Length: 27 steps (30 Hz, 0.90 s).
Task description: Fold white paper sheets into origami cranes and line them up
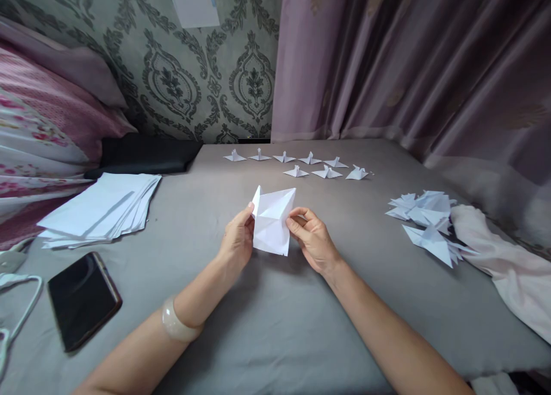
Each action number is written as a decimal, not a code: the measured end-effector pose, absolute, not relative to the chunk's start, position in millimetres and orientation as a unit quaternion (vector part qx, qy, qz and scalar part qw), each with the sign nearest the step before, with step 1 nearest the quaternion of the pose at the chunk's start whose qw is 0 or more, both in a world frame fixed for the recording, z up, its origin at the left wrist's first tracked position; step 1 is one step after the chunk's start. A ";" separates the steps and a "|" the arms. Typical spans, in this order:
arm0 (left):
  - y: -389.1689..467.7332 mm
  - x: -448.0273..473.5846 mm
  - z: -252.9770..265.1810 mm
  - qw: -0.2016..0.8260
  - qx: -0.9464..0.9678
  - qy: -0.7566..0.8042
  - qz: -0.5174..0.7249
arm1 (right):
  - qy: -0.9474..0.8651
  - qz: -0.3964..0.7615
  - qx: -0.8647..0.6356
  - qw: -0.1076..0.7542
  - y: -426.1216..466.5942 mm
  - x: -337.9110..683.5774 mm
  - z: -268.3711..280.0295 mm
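A creased white sheet of paper [272,223] is held up over the middle of the table, its top corners pointing upward and fold lines crossing its face. My left hand [238,234] pinches its left edge, thumb in front and the other fingers partly hidden behind. On the opposite side, my right hand [312,237] grips the right edge between thumb and fingertips. Beyond the sheet stand several folded paper birds [310,158] in two rows.
A stack of white paper [101,208] lies at the left, near a black folded item [148,154]. Closer in are a phone [84,300] and a white cable [32,280]. On the right, more folded paper pieces [430,211] are piled beside a pale pink cloth [503,263].
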<state>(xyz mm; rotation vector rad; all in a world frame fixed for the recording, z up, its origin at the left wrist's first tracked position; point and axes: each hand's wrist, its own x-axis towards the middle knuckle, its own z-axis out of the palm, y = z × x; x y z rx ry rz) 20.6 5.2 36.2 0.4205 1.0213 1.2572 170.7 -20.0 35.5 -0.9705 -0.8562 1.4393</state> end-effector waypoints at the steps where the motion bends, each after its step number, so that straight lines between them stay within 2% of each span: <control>1: 4.5 21.6 36.0 0.676 0.190 0.448 0.553 | -0.351 0.620 -0.414 0.567 -19.7 171.1 35.3; 10: -2.4 25.7 24.7 0.644 0.244 0.461 0.560 | -0.314 0.659 -0.411 0.546 -21.2 168.1 35.5; 16: -1.2 30.5 23.3 0.691 0.186 0.442 0.541 | -0.294 0.715 -0.331 0.540 -20.7 174.3 39.3; 20: 0.3 31.2 22.5 0.696 0.179 0.434 0.543 | -0.329 0.709 -0.324 0.533 -23.2 175.2 44.4; 27: -1.6 28.7 24.5 0.637 0.239 0.439 0.586 | -0.284 0.673 -0.370 0.574 -21.4 172.9 44.1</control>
